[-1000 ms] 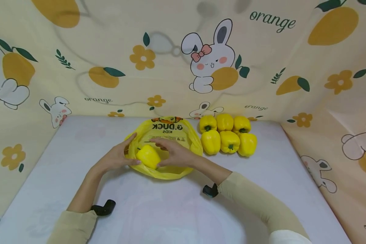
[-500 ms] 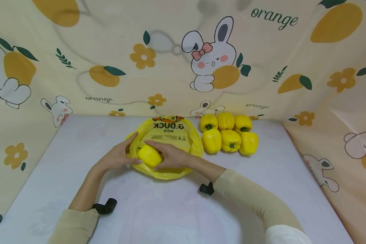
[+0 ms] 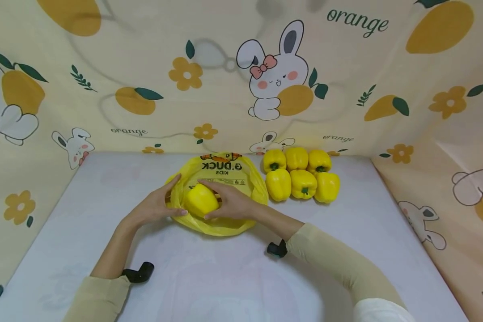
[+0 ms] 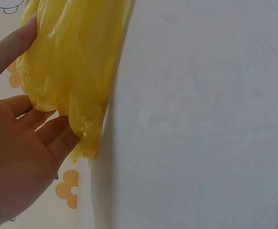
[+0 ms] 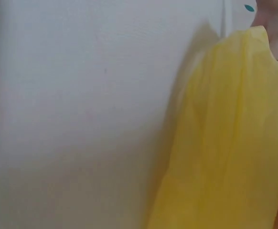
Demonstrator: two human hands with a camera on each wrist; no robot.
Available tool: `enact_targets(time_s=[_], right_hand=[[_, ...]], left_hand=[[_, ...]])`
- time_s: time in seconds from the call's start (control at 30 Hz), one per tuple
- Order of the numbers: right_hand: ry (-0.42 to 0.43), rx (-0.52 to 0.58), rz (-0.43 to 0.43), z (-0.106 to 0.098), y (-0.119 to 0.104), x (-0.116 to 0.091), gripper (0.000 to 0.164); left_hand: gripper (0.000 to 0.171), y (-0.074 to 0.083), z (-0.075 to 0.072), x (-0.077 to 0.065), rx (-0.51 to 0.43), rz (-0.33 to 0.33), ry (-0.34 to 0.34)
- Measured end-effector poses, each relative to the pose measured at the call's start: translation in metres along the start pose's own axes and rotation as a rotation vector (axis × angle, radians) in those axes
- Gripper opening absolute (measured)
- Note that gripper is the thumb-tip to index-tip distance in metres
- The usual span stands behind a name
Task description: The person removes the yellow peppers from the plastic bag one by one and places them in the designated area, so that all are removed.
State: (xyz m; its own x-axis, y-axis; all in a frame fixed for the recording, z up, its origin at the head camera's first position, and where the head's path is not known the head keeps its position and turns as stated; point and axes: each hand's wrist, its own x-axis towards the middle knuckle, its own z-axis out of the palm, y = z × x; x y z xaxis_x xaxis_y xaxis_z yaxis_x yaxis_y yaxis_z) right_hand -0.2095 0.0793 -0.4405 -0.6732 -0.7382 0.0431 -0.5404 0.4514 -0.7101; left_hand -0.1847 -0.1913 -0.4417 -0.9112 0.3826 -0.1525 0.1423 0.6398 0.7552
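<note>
A yellow plastic bag (image 3: 221, 227) printed "G.DUCK KIDS" stands with its mouth open on the table. My left hand (image 3: 154, 206) holds its left rim, the thumb lying over the front edge. In the left wrist view the fingers of the left hand (image 4: 26, 148) go behind the yellow plastic and their tips are hidden. Inside the bag's mouth my right hand (image 3: 235, 202) grips a yellow bell pepper (image 3: 201, 200) between thumb and fingers. The right wrist view mostly shows the bag's outer wall (image 5: 229, 138), which hides most of the hand.
Right of the bag, several yellow bell peppers (image 3: 303, 184) sit in two rows near the back of the white table (image 3: 225, 277). A printed cloth backdrop (image 3: 145, 67) rises behind and beside the table. A black strap mount (image 3: 138, 273) sits at the left forearm.
The right hand has closed in on the pepper and turned it; its stem, seen before at the upper left, is out of sight now. The left hand stays on the bag's rim.
</note>
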Motion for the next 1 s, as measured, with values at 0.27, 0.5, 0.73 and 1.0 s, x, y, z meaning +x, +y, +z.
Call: enact_targets(time_s=[0.27, 0.5, 0.73, 1.0], right_hand=[[0.079, 0.030, 0.007, -0.007, 0.000, -0.009, 0.096], [0.122, 0.070, 0.036, -0.012, 0.000, -0.024, 0.094], [0.214, 0.135, 0.089, -0.023, -0.003, -0.044, 0.093], [0.303, 0.210, 0.099, -0.033, -0.002, -0.067, 0.093]], left_hand=[[0.108, -0.001, 0.000, 0.000, -0.007, 0.012, 0.011], [0.108, 0.000, 0.001, -0.001, -0.001, -0.005, 0.019], [0.109, -0.001, 0.001, -0.001, -0.007, -0.021, 0.017], [0.108, -0.002, 0.001, -0.002, -0.022, -0.011, 0.013]])
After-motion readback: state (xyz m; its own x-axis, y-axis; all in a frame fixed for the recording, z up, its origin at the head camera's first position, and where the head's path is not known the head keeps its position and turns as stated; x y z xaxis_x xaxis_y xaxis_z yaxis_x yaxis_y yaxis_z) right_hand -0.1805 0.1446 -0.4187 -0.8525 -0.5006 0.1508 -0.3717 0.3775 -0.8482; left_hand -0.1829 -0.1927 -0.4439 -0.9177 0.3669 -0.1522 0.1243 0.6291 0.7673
